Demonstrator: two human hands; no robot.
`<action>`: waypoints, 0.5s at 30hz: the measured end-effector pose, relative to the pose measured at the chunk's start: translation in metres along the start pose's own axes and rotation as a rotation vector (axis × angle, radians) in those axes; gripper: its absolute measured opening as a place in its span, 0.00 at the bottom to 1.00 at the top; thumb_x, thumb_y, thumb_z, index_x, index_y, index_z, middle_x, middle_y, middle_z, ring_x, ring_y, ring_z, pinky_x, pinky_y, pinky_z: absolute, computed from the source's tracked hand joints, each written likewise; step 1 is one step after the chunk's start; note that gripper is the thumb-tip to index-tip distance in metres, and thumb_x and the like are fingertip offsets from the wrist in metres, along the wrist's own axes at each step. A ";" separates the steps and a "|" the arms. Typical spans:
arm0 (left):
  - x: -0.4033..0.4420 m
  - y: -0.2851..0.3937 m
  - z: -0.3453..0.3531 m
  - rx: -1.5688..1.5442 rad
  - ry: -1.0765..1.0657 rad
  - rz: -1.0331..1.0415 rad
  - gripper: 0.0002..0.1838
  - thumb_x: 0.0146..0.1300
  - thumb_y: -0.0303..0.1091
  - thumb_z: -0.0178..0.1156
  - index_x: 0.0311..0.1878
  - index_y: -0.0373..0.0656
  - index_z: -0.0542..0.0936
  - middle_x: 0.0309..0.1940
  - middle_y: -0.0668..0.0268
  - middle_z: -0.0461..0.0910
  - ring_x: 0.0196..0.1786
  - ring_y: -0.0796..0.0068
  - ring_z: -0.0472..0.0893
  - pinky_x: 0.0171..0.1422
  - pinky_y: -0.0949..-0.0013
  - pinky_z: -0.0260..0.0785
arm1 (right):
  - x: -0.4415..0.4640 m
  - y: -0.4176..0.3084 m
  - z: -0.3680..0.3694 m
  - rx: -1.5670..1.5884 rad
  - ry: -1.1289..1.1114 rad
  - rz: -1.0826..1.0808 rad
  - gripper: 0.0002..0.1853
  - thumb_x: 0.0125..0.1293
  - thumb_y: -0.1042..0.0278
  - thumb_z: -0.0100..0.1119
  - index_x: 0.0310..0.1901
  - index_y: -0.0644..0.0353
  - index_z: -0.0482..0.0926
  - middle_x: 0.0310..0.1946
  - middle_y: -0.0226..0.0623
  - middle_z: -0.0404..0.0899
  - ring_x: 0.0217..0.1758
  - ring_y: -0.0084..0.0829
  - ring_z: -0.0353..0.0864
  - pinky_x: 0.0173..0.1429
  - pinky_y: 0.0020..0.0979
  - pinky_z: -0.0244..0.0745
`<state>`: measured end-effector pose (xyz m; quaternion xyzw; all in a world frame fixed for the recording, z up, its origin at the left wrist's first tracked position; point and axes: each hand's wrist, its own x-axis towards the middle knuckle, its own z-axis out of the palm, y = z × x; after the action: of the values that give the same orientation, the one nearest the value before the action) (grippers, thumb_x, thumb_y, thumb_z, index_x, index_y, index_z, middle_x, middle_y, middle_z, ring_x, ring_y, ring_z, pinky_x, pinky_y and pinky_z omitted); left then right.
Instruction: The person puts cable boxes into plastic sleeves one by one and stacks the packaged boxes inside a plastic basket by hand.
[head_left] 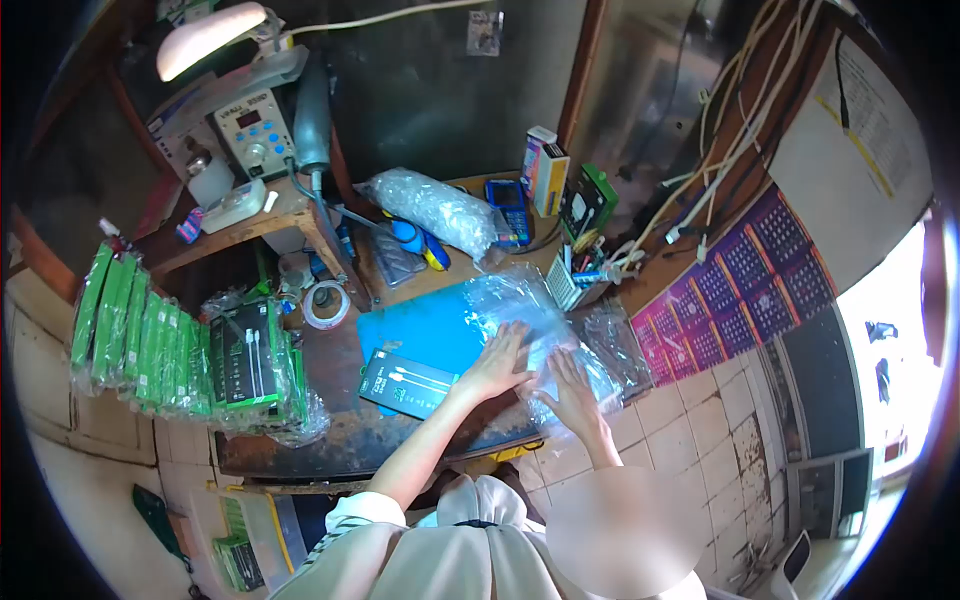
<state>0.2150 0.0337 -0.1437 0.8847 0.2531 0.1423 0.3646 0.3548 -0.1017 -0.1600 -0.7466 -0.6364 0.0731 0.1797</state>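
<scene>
Both hands lie on clear plastic bags (535,318) spread over the right part of the table. My left hand (500,362) rests on the plastic with its fingers stretched out. Beside it, my right hand (573,393) is laid flat with fingers apart, also touching the plastic. Just left of my left hand, a dark cable box (405,384) with a picture of white cables lies partly on a blue mat (425,325); my left forearm passes by its right end. The plastic reaches over the mat's right side.
Several wrapped green boxes (150,340) stand in a row at the left. A tape roll (325,303) lies near them. Behind are a bubble-wrap roll (435,210), a blue device (508,212) and a pen holder (572,283). A soldering station (254,135) stands on a wooden shelf.
</scene>
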 end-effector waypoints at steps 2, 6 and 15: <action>-0.002 -0.010 0.021 0.126 -0.160 -0.046 0.47 0.51 0.50 0.62 0.67 0.38 0.49 0.68 0.48 0.42 0.71 0.47 0.38 0.71 0.47 0.35 | -0.004 -0.002 0.010 -0.050 0.053 0.002 0.28 0.58 0.61 0.55 0.60 0.62 0.64 0.63 0.44 0.58 0.70 0.38 0.51 0.70 0.40 0.45; -0.008 -0.017 0.037 0.249 -0.084 0.009 0.46 0.52 0.51 0.60 0.67 0.39 0.49 0.69 0.50 0.43 0.71 0.48 0.39 0.70 0.44 0.31 | -0.001 0.005 0.024 0.035 0.163 0.026 0.19 0.60 0.71 0.50 0.54 0.63 0.71 0.58 0.43 0.67 0.65 0.39 0.60 0.68 0.37 0.53; -0.017 -0.001 0.018 0.005 0.292 -0.093 0.36 0.58 0.46 0.56 0.65 0.39 0.56 0.67 0.51 0.50 0.71 0.50 0.43 0.70 0.45 0.32 | 0.027 0.004 -0.014 0.072 0.315 -0.136 0.11 0.61 0.70 0.51 0.42 0.64 0.78 0.46 0.39 0.76 0.56 0.37 0.70 0.60 0.33 0.63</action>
<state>0.2082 0.0141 -0.1578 0.8428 0.3447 0.2517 0.3279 0.3684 -0.0783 -0.1455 -0.6972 -0.6462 -0.0346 0.3083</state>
